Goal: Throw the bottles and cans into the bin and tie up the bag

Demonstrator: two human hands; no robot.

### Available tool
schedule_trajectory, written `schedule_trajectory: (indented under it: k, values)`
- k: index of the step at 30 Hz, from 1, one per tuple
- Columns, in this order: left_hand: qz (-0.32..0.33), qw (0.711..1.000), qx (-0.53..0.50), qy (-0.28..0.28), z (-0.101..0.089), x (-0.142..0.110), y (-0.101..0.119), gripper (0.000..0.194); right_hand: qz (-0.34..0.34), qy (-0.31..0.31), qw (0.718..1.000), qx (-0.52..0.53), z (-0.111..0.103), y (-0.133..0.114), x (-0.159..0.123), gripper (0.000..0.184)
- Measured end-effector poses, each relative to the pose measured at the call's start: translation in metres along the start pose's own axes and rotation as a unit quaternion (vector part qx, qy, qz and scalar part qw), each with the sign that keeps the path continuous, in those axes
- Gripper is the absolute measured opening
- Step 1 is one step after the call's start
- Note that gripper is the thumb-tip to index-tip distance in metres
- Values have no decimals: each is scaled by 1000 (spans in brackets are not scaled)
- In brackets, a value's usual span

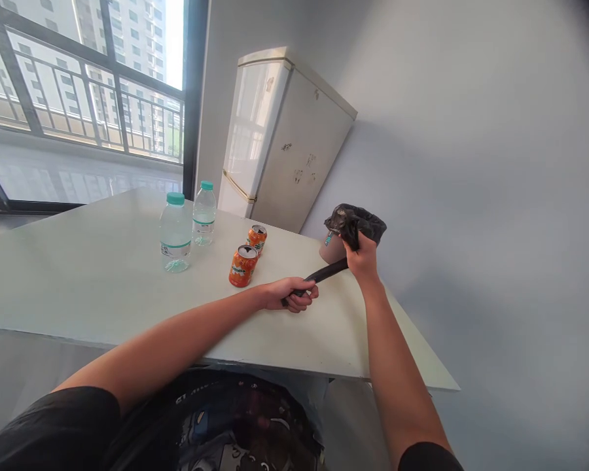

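A pinkish-brown bin (332,250) stands at the far right of the table, with a black plastic bag (357,220) bunched over its top. My right hand (362,259) is closed on the bag at the near side of the bin. From there a tight, twisted length of black plastic slants down to the left. Its lower end is gripped in the closed fingers of my left hand (293,294), just above the tabletop. Whether this length belongs to the same bag I cannot tell. The bin's inside is hidden.
Left of my hands are an orange soda can (243,267) and another can (258,239) behind it. Two clear bottles with teal caps, a nearer bottle (175,235) and a farther bottle (205,216), stand on the white table (103,268). A fridge (294,137) and wall rise behind.
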State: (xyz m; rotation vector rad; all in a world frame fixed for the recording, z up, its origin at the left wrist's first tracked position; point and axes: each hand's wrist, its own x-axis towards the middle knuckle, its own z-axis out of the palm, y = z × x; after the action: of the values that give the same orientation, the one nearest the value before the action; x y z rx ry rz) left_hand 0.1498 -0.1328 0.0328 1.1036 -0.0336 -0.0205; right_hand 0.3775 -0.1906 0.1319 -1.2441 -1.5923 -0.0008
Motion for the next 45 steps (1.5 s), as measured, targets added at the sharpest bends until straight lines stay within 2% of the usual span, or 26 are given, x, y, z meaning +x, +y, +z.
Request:
schedule_trajectory:
  k: [2, 5, 8, 11, 14, 16, 18, 19, 21, 23, 24, 25, 26, 27, 29, 31, 32, 33, 35, 40, 43, 45]
  values:
    - [11, 999, -34, -19, 0, 2, -1, 50, -105, -70, 987, -98, -4, 0, -2, 25]
    - [21, 997, -70, -25, -3, 4, -1, 62, -214, -180, 934, -223, -5, -3, -9, 40]
    - [25, 996, -83, 13, -8, 5, -1, 80, -281, -221, 880, -312, 0, -7, -14, 30]
    - [21, 997, -73, 14, -10, 4, -1, 90, -310, -232, 854, -349, 6, -9, -15, 25]
    - [21, 999, -40, -5, -9, 3, 0, 81, -333, -230, 838, -366, 13, -11, -16, 24]
    - [32, 999, -14, 3, -7, 2, -1, 61, -346, -220, 836, -365, 17, -9, -18, 22]
    - [52, 998, 11, 15, -5, 1, -2, 37, -338, -206, 851, -346, 22, -5, -19, 19]
    - [60, 998, 21, 16, -5, 1, -2, 29, -321, -191, 868, -327, 25, -1, -19, 18]
    - [74, 997, 27, 7, -3, 2, -3, 22, -253, -128, 923, -261, 30, 8, -19, 18]
    - [80, 996, 23, -20, 0, 3, -2, 16, -118, -6, 985, -123, 37, 16, -18, 18]
    - [85, 996, 20, -31, 1, 4, -2, 12, -30, 60, 997, -23, 41, 19, -17, 21]
    - [92, 995, 17, -39, 1, 4, -2, 9, 52, 112, 990, 73, 44, 21, -17, 27]
    - [100, 994, 11, -43, 2, 5, -2, 6, 125, 135, 969, 163, 48, 21, -17, 34]
    - [104, 994, 3, -43, 2, 5, -2, 5, 186, 126, 942, 248, 52, 20, -18, 40]
    - [92, 995, -14, -41, 1, 5, -1, 9, 275, 44, 875, 396, 57, 13, -21, 48]
    - [60, 997, -25, -45, 1, 2, 1, 14, 333, -34, 782, 526, 60, 4, -25, 45]
    - [45, 998, -25, -46, 0, 1, 3, 16, 346, -51, 739, 576, 59, 0, -27, 41]
    - [34, 998, -23, -45, 0, -1, 4, 17, 345, -53, 713, 608, 58, -4, -27, 38]
    - [22, 999, -18, -42, 0, -3, 6, 19, 328, -51, 693, 640, 54, -10, -25, 38]
    - [14, 999, -10, -33, 2, -1, 8, 21, 329, -39, 691, 642, 40, -14, -14, 42]
    - [-3, 999, -14, -29, -2, 0, 9, 22, 358, -39, 685, 634, 38, -8, -12, 39]
    - [-17, 999, -14, -32, -5, 0, 8, 22, 361, -53, 693, 621, 39, -1, -13, 38]
